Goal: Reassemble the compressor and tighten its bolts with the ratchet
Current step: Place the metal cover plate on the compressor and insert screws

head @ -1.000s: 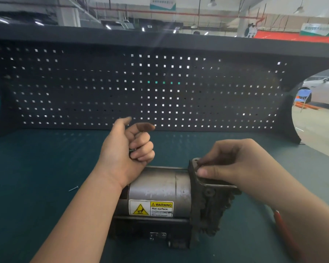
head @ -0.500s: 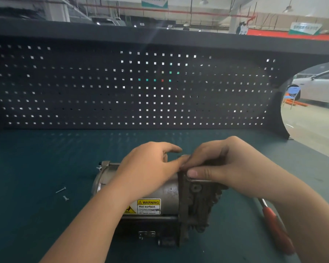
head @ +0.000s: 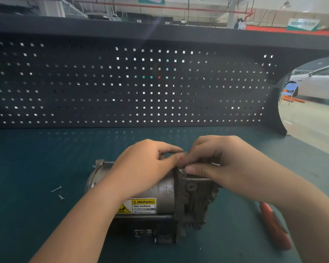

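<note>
The compressor (head: 165, 194) lies on its side on the green bench mat (head: 36, 215), a metal cylinder with a yellow warning label and a dark cast end housing (head: 194, 198) on its right. My left hand (head: 142, 168) rests over the cylinder, and its fingertips pinch something small at the housing's top edge; what it is stays hidden. My right hand (head: 218, 164) grips the top of the housing with the thumb along its rim. Both hands meet there. The ratchet's red handle (head: 273, 224) lies on the mat to the right, partly under my right forearm.
Two loose bolts (head: 58, 192) lie on the mat left of the compressor. A dark pegboard (head: 131, 82) walls off the back of the bench. Past the bench's right end are a concrete floor, a blue chair and a white car.
My left hand came down from a raised, curled pose onto the cylinder and moved right to meet my right hand at the housing's top edge. The right hand kept its grip.
</note>
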`<state>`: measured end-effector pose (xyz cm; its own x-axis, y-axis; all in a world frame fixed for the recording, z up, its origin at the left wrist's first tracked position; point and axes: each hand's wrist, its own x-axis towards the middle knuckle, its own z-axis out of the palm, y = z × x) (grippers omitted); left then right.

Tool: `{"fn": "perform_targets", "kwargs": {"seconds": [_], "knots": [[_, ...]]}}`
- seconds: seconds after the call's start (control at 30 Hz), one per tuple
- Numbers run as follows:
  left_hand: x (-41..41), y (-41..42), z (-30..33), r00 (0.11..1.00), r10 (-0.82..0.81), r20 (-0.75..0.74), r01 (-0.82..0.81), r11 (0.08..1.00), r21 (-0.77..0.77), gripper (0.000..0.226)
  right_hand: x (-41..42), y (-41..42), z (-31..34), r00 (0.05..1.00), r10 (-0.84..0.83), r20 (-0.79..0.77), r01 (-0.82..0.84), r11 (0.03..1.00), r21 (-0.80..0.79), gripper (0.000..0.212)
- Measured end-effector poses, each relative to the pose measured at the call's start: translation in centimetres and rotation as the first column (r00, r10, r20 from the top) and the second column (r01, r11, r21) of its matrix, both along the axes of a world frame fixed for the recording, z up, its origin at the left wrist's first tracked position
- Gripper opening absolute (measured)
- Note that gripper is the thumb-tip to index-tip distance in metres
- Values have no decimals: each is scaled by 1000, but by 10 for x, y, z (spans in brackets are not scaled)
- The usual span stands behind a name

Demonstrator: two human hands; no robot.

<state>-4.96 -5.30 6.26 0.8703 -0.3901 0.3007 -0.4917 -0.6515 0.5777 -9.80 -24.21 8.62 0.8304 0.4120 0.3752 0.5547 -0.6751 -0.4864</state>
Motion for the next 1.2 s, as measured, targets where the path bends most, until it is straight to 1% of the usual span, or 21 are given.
{"fn": "perform_targets", "kwargs": {"seconds": [0.1,0.17,0.3,0.53,0.7,0.83,0.93,0.97,1.03,1.07,1.13,1.2], "knots": [[0,0,0,1000,-11,-14,11,1000,-13,27,-2,2,1,999,-11,44,13,999,-44,13],[0,0,0,1000,-12,-22,12,1000,-26,26,-4,2,2,999,4,40,-2,998,-61,13],[-1,0,1,999,-20,-38,18,999,-51,24,-8,2,4,999,37,22,-36,996,-80,23],[-1,0,1,999,-18,-27,17,999,-47,25,-8,6,1,995,-31,97,41,994,-104,1],[-1,-1,-1,999,-47,7,48,998,-31,24,-9,10,1,989,-60,138,76,990,-116,14],[0,0,-1,1000,-24,-16,24,999,-34,24,-9,12,0,984,-77,163,101,984,-147,20],[-1,1,-1,1000,-24,-12,24,1000,-21,20,-10,9,2,996,-54,75,62,992,-108,30],[-1,1,0,999,-26,-18,26,999,-21,22,-10,8,3,998,-27,49,32,994,-101,28],[-2,1,0,999,-23,-35,22,999,-31,24,-10,6,5,1000,10,17,-9,995,-101,18],[-2,0,1,999,-21,-37,20,999,-34,23,-9,6,5,1000,11,3,-11,997,-80,19],[-1,0,1,999,-18,-32,17,999,-32,23,-7,6,2,1000,-14,-14,14,1000,-3,20],[-1,0,0,999,-22,-36,21,999,-32,25,-5,10,-2,998,-67,-14,68,995,72,10]]}}
